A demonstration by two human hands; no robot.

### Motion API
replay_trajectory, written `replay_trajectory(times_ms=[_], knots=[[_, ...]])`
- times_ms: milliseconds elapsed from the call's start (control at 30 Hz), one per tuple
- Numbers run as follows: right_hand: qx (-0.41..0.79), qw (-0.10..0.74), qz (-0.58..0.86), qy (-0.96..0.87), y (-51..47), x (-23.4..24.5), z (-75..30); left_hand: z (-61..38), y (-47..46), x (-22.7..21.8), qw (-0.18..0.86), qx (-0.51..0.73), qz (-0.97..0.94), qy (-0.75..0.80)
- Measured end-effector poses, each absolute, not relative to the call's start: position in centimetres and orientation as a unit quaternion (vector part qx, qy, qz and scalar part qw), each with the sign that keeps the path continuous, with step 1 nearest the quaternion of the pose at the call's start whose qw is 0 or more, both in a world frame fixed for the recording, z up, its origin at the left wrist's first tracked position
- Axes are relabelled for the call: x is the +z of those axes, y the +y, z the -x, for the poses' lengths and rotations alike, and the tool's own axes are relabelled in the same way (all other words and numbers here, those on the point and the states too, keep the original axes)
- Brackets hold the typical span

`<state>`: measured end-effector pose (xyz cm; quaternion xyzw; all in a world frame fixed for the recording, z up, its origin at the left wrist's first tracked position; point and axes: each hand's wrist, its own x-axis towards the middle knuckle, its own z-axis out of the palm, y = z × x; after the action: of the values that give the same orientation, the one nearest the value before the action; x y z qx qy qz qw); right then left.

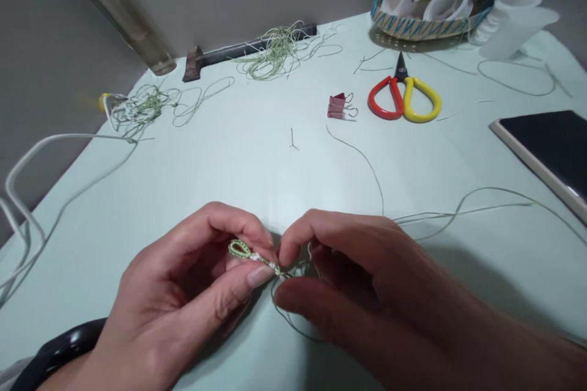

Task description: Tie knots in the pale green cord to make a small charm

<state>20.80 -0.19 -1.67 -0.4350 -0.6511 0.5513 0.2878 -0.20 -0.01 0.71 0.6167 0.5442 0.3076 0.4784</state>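
My left hand [197, 293] pinches a small braided cord [241, 249] between thumb and fingers. The braid is green and white, with a teardrop loop at its left end. Close against it, my right hand [348, 281] is curled round thin green cords [293, 275] that run out of the braid's right end. Its index fingertip is beside the left fingertips, and its thumb lies just below. Some strands hang in a loose loop under the right hand; others trail out behind it to the right. The right hand's inner fingers are partly hidden.
Red-and-yellow scissors [403, 95] and a pink binder clip [339, 106] lie ahead. Behind are a hammer [243, 52], tangled green cord [275, 55], a bottle [128, 24] and a basket [422, 27] with plastic cups. A phone [550, 153] lies right; white cable [27, 226] loops left.
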Motion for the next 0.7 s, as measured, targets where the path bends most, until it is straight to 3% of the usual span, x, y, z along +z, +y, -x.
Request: replay_trajectory(times_ms=[100,333,700], knots=[[0.564,0.261,0.456,-0.637,0.2,-1.6,-20.3,0.1,0.0,0.6,0.408,0.314,-0.671,0.533],[0.498,0.301,0.451,-0.676,0.1,-1.5,-20.0,-0.3,-0.4,0.5,0.343,0.308,-0.684,0.565],[0.655,0.251,0.414,-0.58,1.4,-0.4,-20.6,0.8,-0.5,-0.1,0.518,0.339,-0.549,0.562]])
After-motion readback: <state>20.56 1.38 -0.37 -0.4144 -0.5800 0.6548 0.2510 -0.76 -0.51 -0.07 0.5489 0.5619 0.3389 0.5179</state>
